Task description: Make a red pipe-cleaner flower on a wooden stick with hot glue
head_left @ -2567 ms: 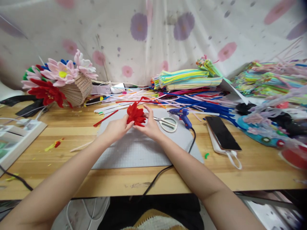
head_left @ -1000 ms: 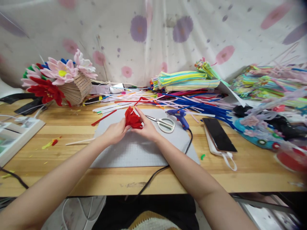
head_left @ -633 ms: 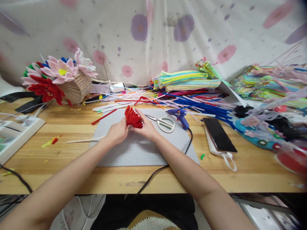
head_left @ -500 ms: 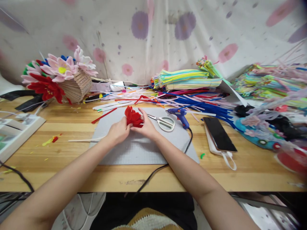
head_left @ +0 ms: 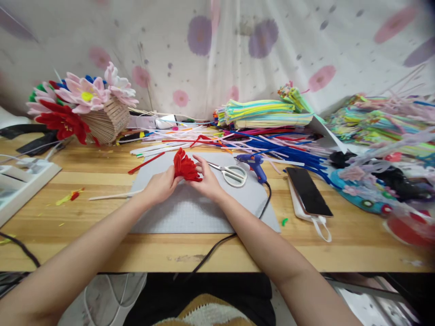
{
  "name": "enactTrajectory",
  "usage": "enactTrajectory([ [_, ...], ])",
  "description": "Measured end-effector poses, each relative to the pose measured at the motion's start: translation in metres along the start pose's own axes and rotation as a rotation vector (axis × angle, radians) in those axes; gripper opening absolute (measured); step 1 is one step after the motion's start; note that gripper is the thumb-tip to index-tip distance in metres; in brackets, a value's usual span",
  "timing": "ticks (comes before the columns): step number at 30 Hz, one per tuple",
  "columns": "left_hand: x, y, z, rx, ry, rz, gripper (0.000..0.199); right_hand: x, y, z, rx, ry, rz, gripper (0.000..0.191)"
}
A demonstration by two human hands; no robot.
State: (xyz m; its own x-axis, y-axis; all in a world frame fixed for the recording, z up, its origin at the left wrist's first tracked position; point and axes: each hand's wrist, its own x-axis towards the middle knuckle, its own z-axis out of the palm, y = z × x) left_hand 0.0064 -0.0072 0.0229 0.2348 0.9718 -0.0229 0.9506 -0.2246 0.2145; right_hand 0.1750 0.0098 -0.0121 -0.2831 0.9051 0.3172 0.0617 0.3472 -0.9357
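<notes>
A red fuzzy flower (head_left: 185, 165) is held up over the grey cutting mat (head_left: 204, 213). My left hand (head_left: 162, 184) pinches it at its left lower side. My right hand (head_left: 205, 180) is at the flower's right side, thumb beneath it and fingers curved against its petals. Scissors with pale handles (head_left: 234, 175) lie on the mat just right of my right hand. Beyond them rests a blue glue gun (head_left: 254, 165), its black cord running toward the front edge. A white strip (head_left: 113, 195) pokes out to the left from behind my left wrist.
Loose coloured stems (head_left: 190, 136) and a yellow-green bundle (head_left: 261, 111) lie at the back. A basket of flowers (head_left: 105, 122) stands back left, with a white power strip (head_left: 27, 185) before it. A black phone (head_left: 309, 191) and decorated blue piece (head_left: 353, 192) lie right.
The red flower has turned and shifted slightly left, showing its petals more from the side. Both hands have moved a little with it, and my right fingers have bent in closer to the petals.
</notes>
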Motion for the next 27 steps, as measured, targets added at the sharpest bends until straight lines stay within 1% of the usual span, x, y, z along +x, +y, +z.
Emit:
enactTrajectory([
  [3,0.001,0.001,0.003,0.056,0.022,0.003,0.041,0.001,-0.001,0.0,0.058,-0.005,0.004,0.064],
  [7,0.002,0.002,0.008,0.076,0.068,0.021,0.043,0.0,-0.003,-0.003,0.031,0.007,-0.01,0.055],
  [10,0.001,0.001,0.009,0.078,0.073,0.043,0.043,-0.001,-0.005,-0.003,-0.033,-0.002,-0.007,0.053],
  [12,0.001,-0.002,0.007,0.053,0.069,0.051,0.042,-0.003,-0.009,-0.001,-0.036,-0.019,-0.019,0.053],
  [15,0.003,-0.012,0.0,-0.056,0.076,0.072,0.036,-0.005,-0.02,-0.002,-0.01,-0.023,-0.098,0.063],
  [17,0.003,-0.02,-0.007,-0.194,0.1,0.086,0.029,-0.005,-0.028,-0.008,-0.016,0.015,-0.162,0.067],
  [19,0.001,-0.028,-0.014,-0.397,0.144,0.055,0.017,-0.004,-0.032,-0.018,-0.009,0.107,-0.185,0.059],
  [20,-0.001,-0.031,-0.017,-0.545,0.161,0.013,0.012,-0.004,-0.031,-0.025,0.001,0.159,-0.177,0.053],
  [22,-0.006,-0.035,-0.022,-0.885,0.148,-0.097,0.013,-0.002,-0.023,-0.036,0.007,0.24,-0.141,0.045],
  [23,-0.008,-0.035,-0.023,-1.028,0.113,-0.142,0.018,-0.001,-0.017,-0.04,-0.01,0.264,-0.121,0.043],
  [24,-0.009,-0.035,-0.024,-1.156,0.05,-0.182,0.026,0.0,-0.009,-0.043,-0.039,0.274,-0.099,0.042],
  [27,-0.007,-0.031,-0.024,-1.458,-0.199,-0.29,0.049,0.002,0.012,-0.045,-0.161,0.251,-0.006,0.035],
])
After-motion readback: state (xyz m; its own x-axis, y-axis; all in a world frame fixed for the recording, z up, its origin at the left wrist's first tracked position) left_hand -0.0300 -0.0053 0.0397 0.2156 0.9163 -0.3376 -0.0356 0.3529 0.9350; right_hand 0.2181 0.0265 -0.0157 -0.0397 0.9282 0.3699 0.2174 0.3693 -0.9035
